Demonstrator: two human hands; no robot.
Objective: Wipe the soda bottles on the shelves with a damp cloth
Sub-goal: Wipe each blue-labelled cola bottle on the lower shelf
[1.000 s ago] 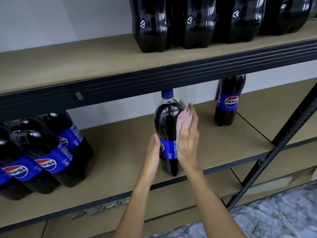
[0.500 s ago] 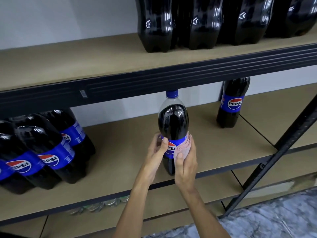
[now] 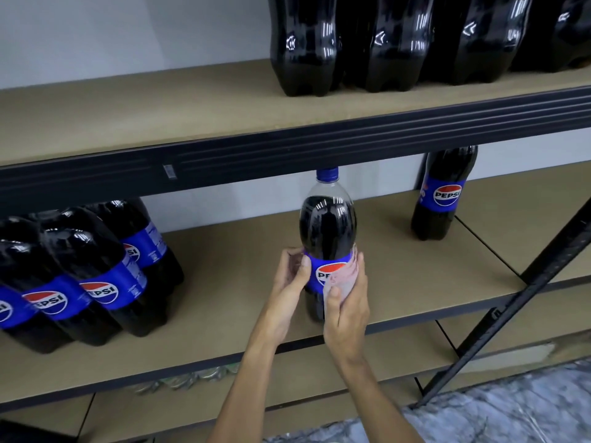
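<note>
An upright Pepsi bottle (image 3: 327, 225) stands on the middle shelf (image 3: 415, 282), its label between the left hand (image 3: 287, 284), fingers (image 3: 291, 262) curled round it, and the right hand (image 3: 347, 310), clasping a pink cloth (image 3: 342, 276) against it.

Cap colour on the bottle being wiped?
Blue. The cap of the bottle shows best in the head view.

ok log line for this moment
left hand: grips bottle | right hand: holds cloth against bottle | bottle: upright on shelf
</note>
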